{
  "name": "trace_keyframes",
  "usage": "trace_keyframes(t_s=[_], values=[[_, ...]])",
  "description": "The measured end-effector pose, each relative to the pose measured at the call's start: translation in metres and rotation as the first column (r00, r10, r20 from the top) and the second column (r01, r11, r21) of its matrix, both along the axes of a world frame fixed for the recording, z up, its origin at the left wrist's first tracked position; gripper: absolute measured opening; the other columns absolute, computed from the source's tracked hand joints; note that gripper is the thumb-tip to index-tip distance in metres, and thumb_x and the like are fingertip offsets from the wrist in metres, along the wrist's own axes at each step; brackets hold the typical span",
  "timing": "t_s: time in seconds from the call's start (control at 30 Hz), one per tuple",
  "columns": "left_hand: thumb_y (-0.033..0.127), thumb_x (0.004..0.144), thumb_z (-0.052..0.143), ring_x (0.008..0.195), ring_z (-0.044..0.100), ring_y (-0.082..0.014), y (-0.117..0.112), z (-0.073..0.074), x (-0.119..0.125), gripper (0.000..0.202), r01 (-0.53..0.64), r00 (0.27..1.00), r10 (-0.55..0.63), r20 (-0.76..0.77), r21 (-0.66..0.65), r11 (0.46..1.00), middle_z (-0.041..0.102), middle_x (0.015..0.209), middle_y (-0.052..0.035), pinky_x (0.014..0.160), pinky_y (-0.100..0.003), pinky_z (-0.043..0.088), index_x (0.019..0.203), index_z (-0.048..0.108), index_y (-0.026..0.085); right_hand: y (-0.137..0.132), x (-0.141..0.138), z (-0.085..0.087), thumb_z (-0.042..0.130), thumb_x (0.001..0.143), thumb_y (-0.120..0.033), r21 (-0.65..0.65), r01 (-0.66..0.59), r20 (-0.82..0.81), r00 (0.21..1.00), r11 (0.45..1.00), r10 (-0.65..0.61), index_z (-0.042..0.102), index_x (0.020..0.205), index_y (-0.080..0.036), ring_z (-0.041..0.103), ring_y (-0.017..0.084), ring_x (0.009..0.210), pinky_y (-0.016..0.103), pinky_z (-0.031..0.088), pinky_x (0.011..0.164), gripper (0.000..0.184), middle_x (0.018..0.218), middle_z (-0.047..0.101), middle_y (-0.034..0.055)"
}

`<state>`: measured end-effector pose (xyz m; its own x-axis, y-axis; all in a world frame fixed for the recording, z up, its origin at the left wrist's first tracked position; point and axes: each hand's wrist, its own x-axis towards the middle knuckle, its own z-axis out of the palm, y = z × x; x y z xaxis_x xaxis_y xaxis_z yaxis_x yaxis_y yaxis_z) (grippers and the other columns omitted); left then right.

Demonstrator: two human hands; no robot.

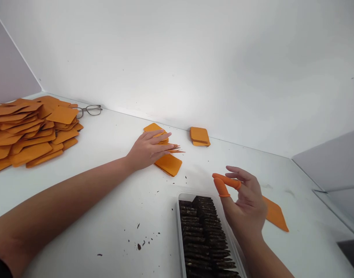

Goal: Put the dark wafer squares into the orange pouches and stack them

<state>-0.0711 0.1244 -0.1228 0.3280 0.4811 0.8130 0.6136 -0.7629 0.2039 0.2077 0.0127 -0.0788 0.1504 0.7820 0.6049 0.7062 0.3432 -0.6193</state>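
My left hand (pixel 149 148) reaches across the table, palm down, gripping a small bunch of orange paper envelopes (pixel 174 151) whose edges fan out past the fingertips. Under and beside it lie more flat orange envelopes (pixel 169 165). My right hand (pixel 243 200) hovers at the right edge of a clear plastic box (pixel 179 231). Orange finger cots (pixel 222 187) cover its thumb and index finger, whose tips meet in a pinch with nothing visible between them. Thin dark brown square pieces (pixel 204 235) stand packed in two rows inside the box.
A large heap of orange envelopes (pixel 35 131) covers the left side, with eyeglasses (pixel 93 110) behind it. A small envelope stack (pixel 199 135) sits near the back wall. One envelope (pixel 277 214) lies behind my right hand. Dark crumbs (pixel 139 246) dot the white table (pixel 107 216).
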Motion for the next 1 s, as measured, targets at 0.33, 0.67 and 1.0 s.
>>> trace_keyframes(t_s=[0.33,0.67,1.0], values=[[0.030,0.099,0.061,0.109,0.072,-0.0190,0.005,-0.001,-0.005,0.018,0.036,0.982,-0.044,0.185,0.043,0.998,0.068,0.137,-0.0065,0.091,-0.045,0.060,0.109,0.076,0.034,0.002,0.004,-0.003,0.063,0.093,-0.053,-0.034,0.027,-0.020,0.999,0.999,-0.027,0.077,0.082,-0.027,0.062,0.022,0.100,0.041,0.053,0.084,0.032,0.115,0.066,0.0061],[0.030,0.101,0.056,0.109,0.072,-0.0184,-0.006,0.007,0.002,0.020,0.020,0.975,-0.032,0.221,0.055,0.998,0.075,0.125,-0.0032,0.095,-0.042,0.056,0.103,0.076,0.029,0.006,0.007,-0.009,0.078,0.079,-0.054,-0.122,-0.095,-0.188,0.980,0.988,0.071,0.077,0.084,-0.028,0.063,0.024,0.098,0.042,0.053,0.088,0.026,0.107,0.068,0.0043],[0.029,0.100,0.057,0.103,0.073,-0.0192,-0.009,0.013,0.004,0.019,0.035,0.932,-0.032,0.360,-0.001,0.999,0.079,0.109,-0.0057,0.096,-0.040,0.054,0.093,0.072,0.021,0.021,0.023,-0.022,0.064,0.090,-0.065,-0.235,-0.101,-0.366,0.931,0.967,0.008,0.070,0.095,-0.016,0.063,0.022,0.108,0.048,0.047,0.104,0.049,0.108,0.069,0.0079]])
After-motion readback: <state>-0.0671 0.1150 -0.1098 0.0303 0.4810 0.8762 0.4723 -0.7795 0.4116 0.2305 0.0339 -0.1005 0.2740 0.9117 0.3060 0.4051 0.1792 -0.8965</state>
